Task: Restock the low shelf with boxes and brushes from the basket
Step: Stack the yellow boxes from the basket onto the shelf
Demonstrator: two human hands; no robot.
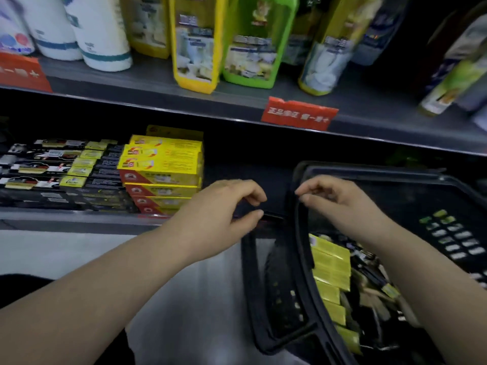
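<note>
My left hand [224, 206] hovers at the front edge of the low shelf [79, 217], its fingers and thumb loosely curled in a C with nothing visible between them. My right hand [334, 198] is over the black basket [279, 299], also loosely curled, its fingertips at the upright basket handle [303, 233]. Yellow boxes [332, 262] and dark brush packs [369, 293] lie in the basket. On the low shelf stand a stack of yellow-and-red boxes [163, 169] and, to its left, rows of black brush packs [60, 167].
The upper shelf [158, 83] carries white bottles [100, 35], yellow and green cleaner bottles [253, 40] and a red price tag [299, 114]. A dark gap on the low shelf [245, 159] lies right of the yellow stack. Grey floor [184, 299] shows below.
</note>
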